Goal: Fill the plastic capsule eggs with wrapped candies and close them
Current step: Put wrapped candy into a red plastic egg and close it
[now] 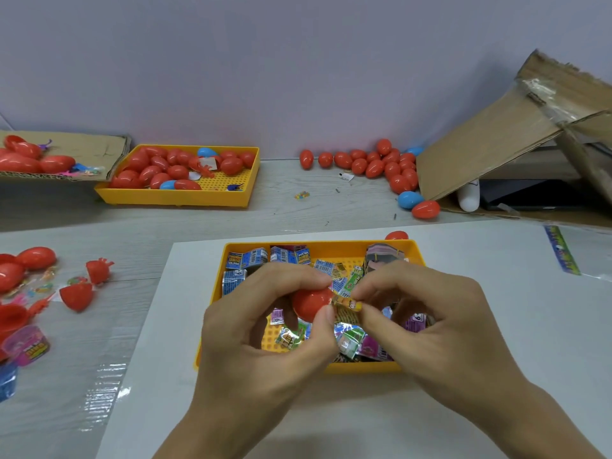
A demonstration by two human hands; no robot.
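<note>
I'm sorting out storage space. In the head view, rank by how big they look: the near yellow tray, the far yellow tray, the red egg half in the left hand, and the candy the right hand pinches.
1. Near yellow tray, though nearness may inflate it.
2. Far yellow tray.
3. Red egg half.
4. Wrapped candy.

"DINO" in yellow letters, turned sideways, on a blue packet (235, 260) at the near tray's (217, 286) far left corner, and again on a second blue packet (302, 256) beside it; barcodes on both, digits too small to read. A "6" in a white patch on another blue packet (233, 279) and on a purple packet (415, 321) at the tray's right. Yellow lettering on the pink tub (26, 346) at far left, too blurred to read.
</note>
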